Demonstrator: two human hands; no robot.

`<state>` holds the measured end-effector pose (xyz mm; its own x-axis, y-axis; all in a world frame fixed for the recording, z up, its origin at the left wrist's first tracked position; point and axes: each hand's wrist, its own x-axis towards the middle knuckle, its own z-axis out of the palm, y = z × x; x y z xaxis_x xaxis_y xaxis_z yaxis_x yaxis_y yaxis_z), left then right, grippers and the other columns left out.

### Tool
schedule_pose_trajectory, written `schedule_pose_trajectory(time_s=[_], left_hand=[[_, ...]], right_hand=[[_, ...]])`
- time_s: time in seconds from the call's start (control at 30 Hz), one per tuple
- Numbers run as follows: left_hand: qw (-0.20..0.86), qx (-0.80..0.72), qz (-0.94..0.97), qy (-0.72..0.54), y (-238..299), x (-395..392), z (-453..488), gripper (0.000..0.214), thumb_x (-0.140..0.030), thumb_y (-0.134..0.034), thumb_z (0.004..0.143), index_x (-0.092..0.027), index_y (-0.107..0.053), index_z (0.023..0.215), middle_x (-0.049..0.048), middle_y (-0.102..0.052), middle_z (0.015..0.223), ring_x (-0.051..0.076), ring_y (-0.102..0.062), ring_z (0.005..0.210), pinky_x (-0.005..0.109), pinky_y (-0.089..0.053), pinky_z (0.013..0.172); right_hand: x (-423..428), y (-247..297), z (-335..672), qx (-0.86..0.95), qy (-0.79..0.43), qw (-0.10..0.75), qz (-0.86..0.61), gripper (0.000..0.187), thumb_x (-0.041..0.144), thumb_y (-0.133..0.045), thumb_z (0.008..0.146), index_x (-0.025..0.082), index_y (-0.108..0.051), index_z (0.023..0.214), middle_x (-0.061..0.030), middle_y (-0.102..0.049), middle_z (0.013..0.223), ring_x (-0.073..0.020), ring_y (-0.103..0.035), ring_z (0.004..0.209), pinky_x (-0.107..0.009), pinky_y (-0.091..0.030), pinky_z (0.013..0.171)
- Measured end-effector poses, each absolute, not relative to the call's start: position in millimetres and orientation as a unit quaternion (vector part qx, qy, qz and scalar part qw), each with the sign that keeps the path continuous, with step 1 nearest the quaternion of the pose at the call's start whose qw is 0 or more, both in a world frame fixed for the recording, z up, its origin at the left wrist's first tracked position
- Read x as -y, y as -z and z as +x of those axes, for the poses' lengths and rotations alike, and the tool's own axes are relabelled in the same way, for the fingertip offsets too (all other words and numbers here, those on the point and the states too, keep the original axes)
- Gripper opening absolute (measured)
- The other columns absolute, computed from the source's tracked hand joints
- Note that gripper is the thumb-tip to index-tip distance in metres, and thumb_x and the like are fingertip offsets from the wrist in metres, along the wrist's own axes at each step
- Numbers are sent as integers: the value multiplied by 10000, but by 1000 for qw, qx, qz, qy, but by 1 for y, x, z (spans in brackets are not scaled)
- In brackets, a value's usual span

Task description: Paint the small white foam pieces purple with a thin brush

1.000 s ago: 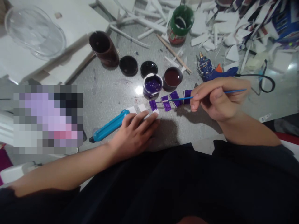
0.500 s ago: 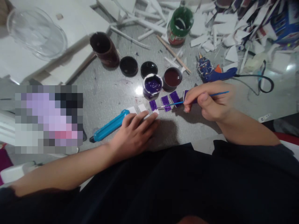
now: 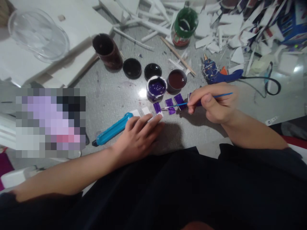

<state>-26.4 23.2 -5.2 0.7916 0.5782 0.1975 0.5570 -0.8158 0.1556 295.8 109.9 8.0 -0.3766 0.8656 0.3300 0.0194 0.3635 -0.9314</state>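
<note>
My right hand (image 3: 212, 103) pinches a thin blue paintbrush (image 3: 180, 104), its tip touching a small white piece partly covered in purple paint (image 3: 157, 107). With fingers spread, my left hand (image 3: 144, 134) lies flat, one fingertip on the lower white end of that piece. To its right lie purple-painted pieces (image 3: 170, 107), one partly hidden behind my right hand. Unpainted white pieces (image 3: 145, 111) lie by my left fingers. Just above stands an open jar of purple paint (image 3: 157, 88). A blue utility knife (image 3: 112, 129) rests beside my left hand.
A cup of dark red liquid (image 3: 177, 80), two dark lids (image 3: 132, 68), a brown jar (image 3: 107, 52) and a green jar (image 3: 184, 27) stand beyond. A blue glue gun (image 3: 222, 75) with its cord lies at right. White offcuts (image 3: 230, 30) cover the back; a clear container (image 3: 38, 35) sits left.
My right hand and the paintbrush have shifted very slightly left, with the tip still on the partly purple piece. My left hand stays in place.
</note>
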Motion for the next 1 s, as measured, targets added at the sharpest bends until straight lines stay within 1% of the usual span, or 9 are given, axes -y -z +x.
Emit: schedule_pose_trajectory(time_s=[0.17, 0.27, 0.4, 0.5, 0.6, 0.73, 0.87, 1.0], left_hand=[[68, -307, 942, -120, 7, -22, -27, 587, -377, -714, 1139, -156, -734, 1681, 208, -754, 1625, 389, -622, 1498, 519, -507, 1188], [85, -313, 940, -108, 7, -22, -28, 586, -379, -703, 1147, -191, -725, 1702, 197, -777, 1578, 397, -643, 1501, 528, -505, 1205], [75, -309, 943, -97, 5, -22, -27, 566, -387, -695, 1163, -187, -736, 1690, 184, -794, 1572, 395, -649, 1501, 524, -509, 1200], [74, -310, 943, -91, 4, -22, -26, 557, -385, -705, 1159, -193, -745, 1679, 180, -792, 1590, 395, -644, 1505, 517, -513, 1186], [63, -309, 944, -100, 4, -23, -25, 536, -398, -679, 1177, -182, -755, 1661, 175, -801, 1583, 388, -648, 1493, 516, -513, 1176], [56, -307, 943, -114, 4, -23, -25, 518, -398, -669, 1185, -161, -770, 1635, 177, -813, 1555, 384, -650, 1480, 517, -514, 1170], [71, -310, 942, -107, 4, -22, -25, 536, -386, -697, 1167, -172, -760, 1655, 181, -803, 1569, 392, -639, 1491, 518, -516, 1177], [72, -312, 941, -112, 5, -22, -26, 544, -388, -726, 1154, -166, -763, 1649, 188, -792, 1574, 395, -635, 1495, 516, -505, 1190]], right_hand=[[-112, -8, 294, 708, -454, 456, -293, 253, 437, -751, 1167, 326, -974, 1122, -25, -817, 698, -172, -713, 516, -325, -516, 437], [-111, -9, 294, 705, -452, 454, -304, 255, 461, -773, 1161, 321, -975, 1093, -19, -810, 692, -160, -714, 516, -309, -523, 443], [-111, -9, 293, 708, -445, 463, -294, 299, 473, -760, 1174, 288, -970, 1069, -17, -808, 688, -142, -722, 526, -277, -535, 466], [-111, -9, 294, 710, -452, 454, -293, 301, 479, -761, 1170, 291, -969, 1060, -25, -806, 685, -155, -724, 526, -294, -528, 460], [-111, -8, 297, 699, -474, 446, -296, 289, 521, -811, 1138, 297, -963, 1034, -25, -790, 669, -164, -713, 513, -309, -522, 455], [-111, -6, 297, 677, -484, 463, -304, 302, 559, -860, 1103, 292, -959, 999, -23, -785, 676, -156, -713, 507, -307, -539, 467], [-111, -7, 295, 674, -477, 467, -316, 312, 564, -838, 1116, 302, -964, 1002, -25, -789, 679, -163, -728, 521, -308, -562, 473], [-110, -7, 298, 691, -481, 446, -303, 315, 528, -799, 1145, 290, -962, 1018, -29, -798, 678, -156, -724, 516, -294, -535, 463]])
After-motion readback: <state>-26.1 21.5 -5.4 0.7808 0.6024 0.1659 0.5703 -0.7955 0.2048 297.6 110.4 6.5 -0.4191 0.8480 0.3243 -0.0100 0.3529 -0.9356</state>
